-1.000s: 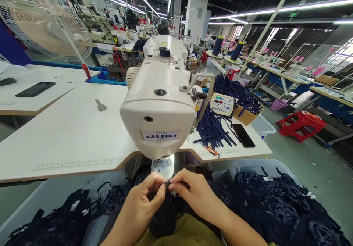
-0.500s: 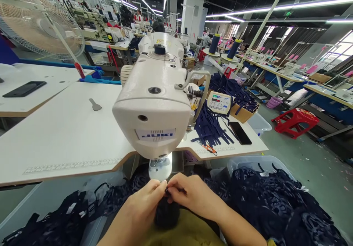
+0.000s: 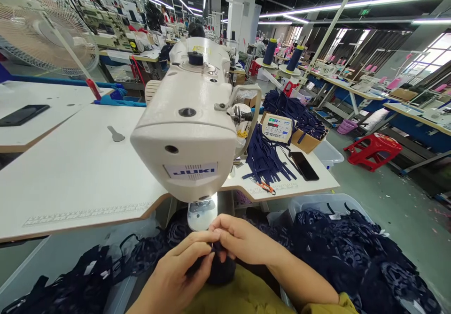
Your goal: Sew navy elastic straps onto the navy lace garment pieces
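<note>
As the machine stood lit at its lower end, I watched from afar, through the head camera, two hands meet over dark cloth just in front of it. The cloth lay low over the wearer's olive clothing, partly hidden by the hands. The right hand had its thumb and fingers closed together on the upper edge of the cloth. The left hand reached in beside it, forefinger tip at the right thumb and its own thumb lower down, with a gap between; I could not tell whether it gripped the cloth too.

Behind the hands, the white table ran to both sides of the machine, a flat metal piece on its left part. On its right part I saw navy straps fanned out beside a control panel, with a phone near them and an orange tool close to the front edge. More strips spilled over a carton. Below the table, dark garments filled a clear bin on the left and another on the right. A red stool stood on the floor farther right.
</note>
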Motion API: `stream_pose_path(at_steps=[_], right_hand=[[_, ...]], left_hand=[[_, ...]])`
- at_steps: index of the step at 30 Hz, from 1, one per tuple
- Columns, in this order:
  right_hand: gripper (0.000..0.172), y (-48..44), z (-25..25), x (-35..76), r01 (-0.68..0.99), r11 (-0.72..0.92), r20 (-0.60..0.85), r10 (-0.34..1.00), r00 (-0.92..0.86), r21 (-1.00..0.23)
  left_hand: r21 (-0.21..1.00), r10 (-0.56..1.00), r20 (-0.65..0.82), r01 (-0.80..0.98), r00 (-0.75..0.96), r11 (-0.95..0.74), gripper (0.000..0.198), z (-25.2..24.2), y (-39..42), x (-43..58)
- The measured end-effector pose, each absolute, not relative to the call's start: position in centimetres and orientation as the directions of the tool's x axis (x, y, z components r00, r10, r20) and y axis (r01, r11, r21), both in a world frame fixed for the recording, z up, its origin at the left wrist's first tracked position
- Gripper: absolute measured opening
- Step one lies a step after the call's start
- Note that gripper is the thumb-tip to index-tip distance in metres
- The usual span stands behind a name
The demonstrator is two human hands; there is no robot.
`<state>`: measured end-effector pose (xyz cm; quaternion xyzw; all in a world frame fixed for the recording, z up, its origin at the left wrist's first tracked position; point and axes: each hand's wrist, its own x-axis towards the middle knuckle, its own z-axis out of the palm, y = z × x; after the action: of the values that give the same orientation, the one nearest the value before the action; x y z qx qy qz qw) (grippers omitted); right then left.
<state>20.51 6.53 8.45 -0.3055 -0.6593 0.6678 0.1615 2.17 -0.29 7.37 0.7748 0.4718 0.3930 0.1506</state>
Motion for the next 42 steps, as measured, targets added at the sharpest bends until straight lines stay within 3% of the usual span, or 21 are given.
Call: stream_pose_path(at_steps=[5, 10, 15, 18, 20, 22, 25, 29, 35, 38, 42], right_hand=[[0.023, 6.0, 10.4, 21.1, 0.274, 0.323, 0.079, 0.765, -0.639, -0.906], [0.009, 6.2, 10.3, 21.4, 0.232, 0.693, 0.408, 0.625, -0.666, -0.682], [0.008, 7.3, 9.0, 21.3, 0.306, 0.575, 0.333, 0.746, -0.577, -0.759], [0.006, 7.2, 8.2, 21.4, 0.281, 0.583, 0.418, 0.776, -0.472, -0.763], [0.012, 6.7, 7.6, 21.5, 0.229, 0.575, 0.471, 0.795, -0.382, -0.785], [0.024, 6.1, 6.8, 21.4, 0.167, 0.532, 0.432, 0.803, -0.41, -0.83], [0.025, 5.0, 5.7, 20.7, 0.081, 0.385, 0.29, 0.803, -0.52, -0.92], [0.014, 4.4, 4.7, 19.3, -0.205, 0.152, 0.22, 0.903, -0.37, -0.967], [0.016, 4.1, 4.4, 18.4, -0.28, 0.353, 0.419, 0.88, -0.224, -0.893], [0.014, 4.2, 4.3, 18.4, -0.249, 0.416, 0.468, 0.858, -0.211, -0.875], [0.008, 4.4, 4.4, 18.6, -0.207, 0.432, 0.475, 0.843, -0.252, -0.878]], left_hand=[[0.767, 0.952, 0.305, 0.59, 0.013, -0.254, 0.012, 7.3, -0.2, 2.4], [0.878, 0.986, 0.001, 0.473, -0.164, 0.077, 0.029, 7.7, -0.2, 2.5], [0.936, 0.991, -0.134, 0.328, -0.008, 0.129, 0.035, 7.6, -0.1, 2.2], [0.939, 0.983, -0.179, 0.292, -0.039, 0.183, 0.035, 7.4, -0.1, 2.0], [0.946, 0.979, -0.193, 0.254, -0.066, 0.204, 0.035, 7.3, 0.0, 2.0], [0.946, 0.975, -0.213, 0.236, -0.06, 0.221, 0.034, 7.3, 0.1, 2.1], [0.956, 0.984, -0.167, 0.236, -0.058, 0.176, 0.03, 7.4, 0.2, 2.5], [0.95, 0.995, 0.044, 0.311, -0.095, -0.012, 0.019, 7.4, 0.2, 3.2], [0.788, 0.917, 0.393, 0.539, -0.066, -0.298, 0.005, 6.9, -0.3, 3.5], [0.753, 0.905, 0.421, 0.578, -0.055, -0.315, 0.005, 6.8, -0.6, 3.5], [0.811, 0.934, 0.343, 0.532, -0.096, -0.243, 0.004, 6.4, -0.7, 3.4]])
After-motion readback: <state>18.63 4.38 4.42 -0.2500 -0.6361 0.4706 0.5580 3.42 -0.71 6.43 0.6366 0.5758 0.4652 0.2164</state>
